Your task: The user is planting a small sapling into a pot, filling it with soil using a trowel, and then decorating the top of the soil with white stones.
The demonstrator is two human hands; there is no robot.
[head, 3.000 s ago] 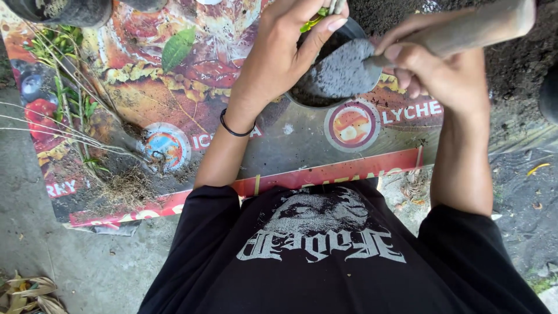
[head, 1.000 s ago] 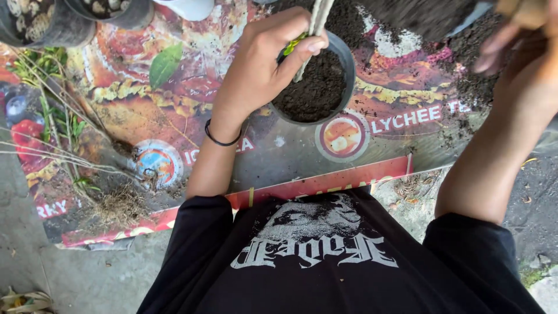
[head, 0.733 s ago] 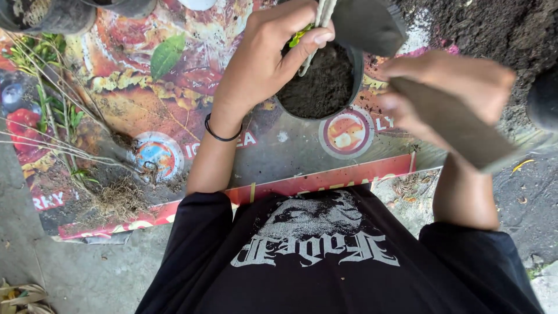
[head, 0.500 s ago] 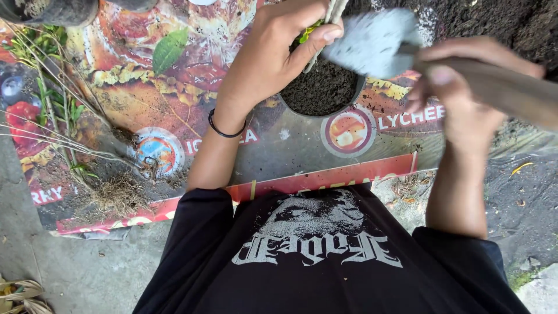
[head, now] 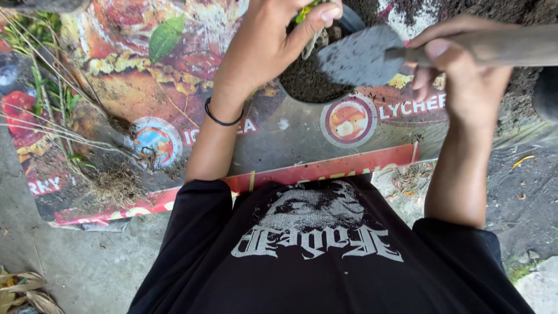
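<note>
Head view: left hand (head: 264, 49) fingers pinch seedling (head: 307, 13); right hand (head: 465, 75) fingers grip trowel (head: 363, 56).

Printed plastic sheet (head: 302, 145) lying on concrete w/ uprooted grassy weeds (head: 52, 110) resting at its left; dry leaves (head: 17, 291) sitting bottom-left.
</note>
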